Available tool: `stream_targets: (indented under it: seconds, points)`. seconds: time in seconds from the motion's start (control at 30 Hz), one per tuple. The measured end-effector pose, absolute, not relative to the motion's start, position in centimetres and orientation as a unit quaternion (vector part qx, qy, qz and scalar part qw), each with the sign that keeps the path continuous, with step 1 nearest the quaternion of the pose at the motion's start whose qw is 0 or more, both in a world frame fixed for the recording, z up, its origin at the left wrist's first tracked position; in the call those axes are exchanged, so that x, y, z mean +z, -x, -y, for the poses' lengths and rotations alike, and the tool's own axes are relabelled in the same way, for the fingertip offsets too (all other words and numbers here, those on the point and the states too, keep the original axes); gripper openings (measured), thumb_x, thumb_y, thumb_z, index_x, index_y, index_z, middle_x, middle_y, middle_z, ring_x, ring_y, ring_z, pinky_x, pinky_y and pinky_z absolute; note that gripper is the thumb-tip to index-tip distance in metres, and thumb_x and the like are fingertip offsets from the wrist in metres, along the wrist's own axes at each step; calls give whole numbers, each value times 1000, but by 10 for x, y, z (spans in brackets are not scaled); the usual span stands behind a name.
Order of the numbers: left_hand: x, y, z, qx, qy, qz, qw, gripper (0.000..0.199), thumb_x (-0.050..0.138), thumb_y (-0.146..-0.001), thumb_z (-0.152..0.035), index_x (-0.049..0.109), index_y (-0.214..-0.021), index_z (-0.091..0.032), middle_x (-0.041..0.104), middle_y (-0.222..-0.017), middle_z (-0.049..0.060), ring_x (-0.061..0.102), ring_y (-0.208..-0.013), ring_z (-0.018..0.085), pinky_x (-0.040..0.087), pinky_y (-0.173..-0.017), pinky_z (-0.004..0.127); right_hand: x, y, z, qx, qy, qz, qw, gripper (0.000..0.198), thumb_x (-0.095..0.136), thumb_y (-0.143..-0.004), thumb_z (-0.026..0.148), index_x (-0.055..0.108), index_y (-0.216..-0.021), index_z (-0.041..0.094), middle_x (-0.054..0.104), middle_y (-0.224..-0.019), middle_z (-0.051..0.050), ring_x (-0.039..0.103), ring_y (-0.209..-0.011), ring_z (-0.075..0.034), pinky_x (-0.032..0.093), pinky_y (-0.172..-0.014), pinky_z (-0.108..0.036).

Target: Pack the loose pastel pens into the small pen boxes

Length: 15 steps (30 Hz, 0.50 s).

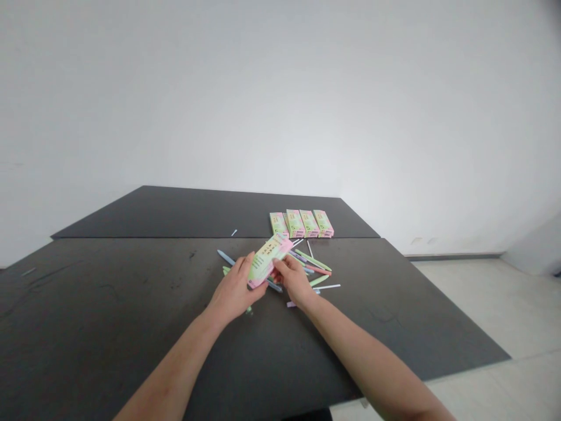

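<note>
A flat pink and green pen box (269, 257) is held tilted above the table, its printed face toward me. My left hand (236, 286) grips its lower left end, with the thumb along the bottom edge. My right hand (293, 279) has its fingers closed at the box's right edge; part of them is hidden behind it. Beneath and around both hands lie loose pens: a blue one (226, 256) to the left, a red one (322, 271) and a green one (319, 280) to the right, with several others partly covered.
Several similar boxes (302, 223) stand in a row farther back on the dark table (131, 316). Thin white sticks (328, 286) lie right of the pens, and a small pale piece (234, 233) lies behind them. A white wall (263, 105) rises beyond the table.
</note>
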State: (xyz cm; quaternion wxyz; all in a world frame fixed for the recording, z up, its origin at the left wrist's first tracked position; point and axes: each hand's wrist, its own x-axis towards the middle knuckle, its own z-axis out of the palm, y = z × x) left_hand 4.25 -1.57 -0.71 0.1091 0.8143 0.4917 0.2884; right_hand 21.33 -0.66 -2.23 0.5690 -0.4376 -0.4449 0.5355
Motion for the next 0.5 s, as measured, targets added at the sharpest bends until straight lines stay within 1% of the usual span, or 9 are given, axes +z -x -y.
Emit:
stream_targets:
  seconds: [0.1, 0.17, 0.2, 0.23, 0.27, 0.33, 0.4, 0.43, 0.5]
  points:
    - [-8, -42, 14, 306, -799, -502, 128, 70, 55, -82, -39, 29, -143, -15, 48, -131, 15, 55, -117, 29, 48, -95, 41, -19, -217, -9, 522, 458, 486, 531, 35, 63, -77, 52, 56, -84, 17, 58, -60, 2, 52, -49, -11, 41, -46, -22]
    - [-8, -41, 12, 325, -782, -517, 129, 66, 52, -84, -39, 31, -141, -12, 49, -130, 16, 53, -119, 30, 46, -97, 42, -12, -221, -23, 467, 503, 546, 480, 36, 48, -87, 52, 57, -85, 17, 62, -67, -1, 56, -52, -12, 43, -48, -23]
    - [-7, -39, 11, 334, -771, -528, 124, 65, 51, -85, -39, 32, -140, -10, 49, -129, 18, 52, -120, 30, 45, -98, 44, -7, -224, -30, 405, 539, 590, 444, 39, 38, -93, 49, 58, -88, 16, 66, -72, -4, 59, -55, -13, 44, -50, -24]
    - [-7, -38, 9, 341, -760, -541, 116, 64, 50, -85, -39, 33, -139, -8, 50, -128, 19, 52, -121, 31, 45, -99, 45, -1, -226, -39, 304, 586, 643, 388, 44, 27, -97, 44, 60, -92, 15, 68, -77, -5, 61, -59, -13, 45, -54, -24]
    - [-6, -36, 8, 348, -749, -554, 107, 65, 50, -85, -39, 33, -139, -6, 50, -127, 20, 51, -121, 32, 45, -99, 46, 5, -227, -47, 177, 633, 689, 304, 46, 20, -99, 36, 61, -98, 16, 70, -82, -6, 63, -65, -14, 46, -60, -24]
    - [-4, -32, 6, 358, -729, -576, 91, 65, 51, -85, -38, 34, -138, -5, 52, -123, 21, 53, -118, 33, 46, -96, 48, 14, -228, -64, 98, 658, 704, 249, 40, 28, -97, 28, 65, -101, 12, 70, -96, -13, 65, -87, -20, 46, -77, -30]
    - [-2, -29, 5, 368, -716, -588, 84, 64, 51, -85, -39, 35, -137, -6, 53, -119, 20, 55, -114, 33, 48, -92, 47, 20, -226, -79, 46, 672, 713, 195, 35, 38, -94, 25, 66, -105, 6, 67, -109, -22, 60, -107, -27, 39, -92, -36]
    - [-1, -27, 4, 372, -711, -591, 81, 63, 51, -86, -39, 35, -137, -6, 54, -118, 20, 55, -112, 32, 49, -91, 47, 21, -223, -86, 27, 676, 718, 163, 36, 41, -93, 25, 66, -106, 3, 65, -113, -26, 56, -113, -30, 35, -98, -40]
    - [0, -26, 4, 380, -704, -595, 75, 63, 50, -86, -40, 34, -137, -7, 53, -117, 19, 56, -110, 32, 49, -92, 47, 21, -218, -95, -4, 678, 731, 81, 40, 42, -93, 26, 65, -111, -1, 62, -116, -30, 52, -119, -33, 29, -102, -44]
